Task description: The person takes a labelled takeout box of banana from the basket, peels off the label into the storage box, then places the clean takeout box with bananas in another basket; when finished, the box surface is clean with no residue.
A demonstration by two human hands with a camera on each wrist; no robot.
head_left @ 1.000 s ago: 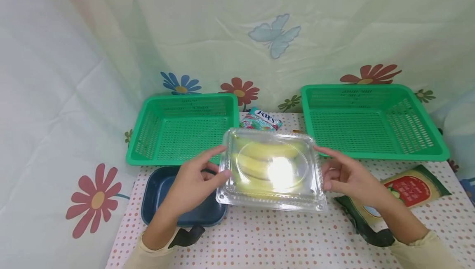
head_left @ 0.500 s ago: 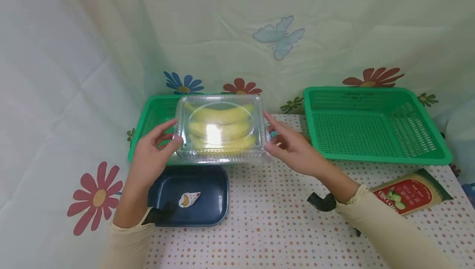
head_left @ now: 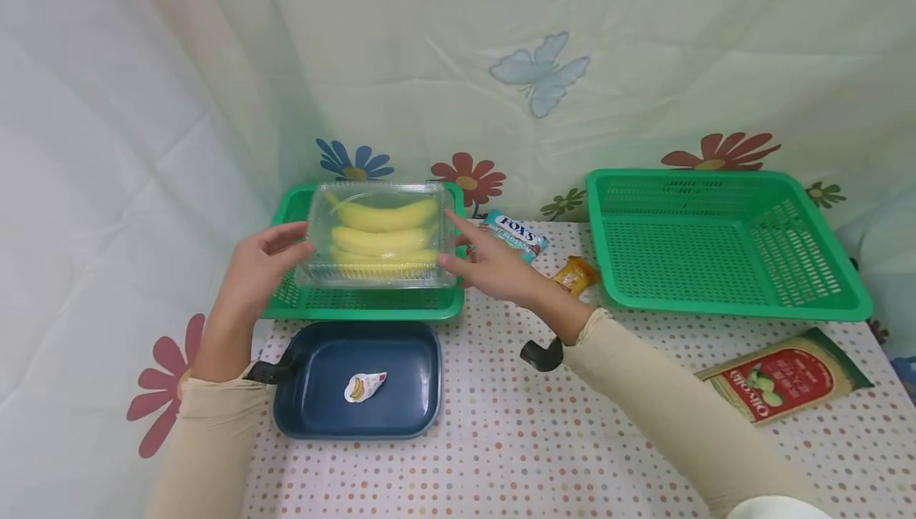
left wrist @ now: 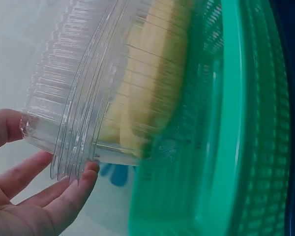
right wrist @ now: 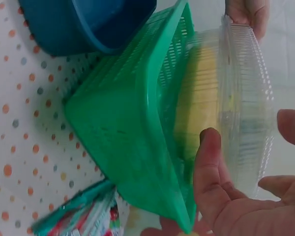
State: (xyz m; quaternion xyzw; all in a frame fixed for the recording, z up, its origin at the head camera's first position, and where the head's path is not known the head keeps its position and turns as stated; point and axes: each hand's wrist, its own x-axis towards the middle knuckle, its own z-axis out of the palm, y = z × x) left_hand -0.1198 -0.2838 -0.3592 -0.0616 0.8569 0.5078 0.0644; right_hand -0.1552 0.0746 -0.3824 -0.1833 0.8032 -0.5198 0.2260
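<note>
A clear plastic clamshell box with several yellow bananas inside is held over the left green basket. My left hand grips the box's left end, thumb and fingers on either side of the rim in the left wrist view. At the opposite end, my right hand holds it with the thumb low and the index finger near the upper corner. In the right wrist view the underside of the box is level with the basket's opening. The box hides much of the basket's inside.
A blue tray with a small banana-picture label stands in front of the left basket. A FOX'S candy bag and an orange packet lie between the baskets. The second green basket and an Olivoila pouch are at the right.
Both hands have carried the clamshell box of bananas left and back, from the table's middle to over the left basket. The blue tray's label and the orange packet are now uncovered.
</note>
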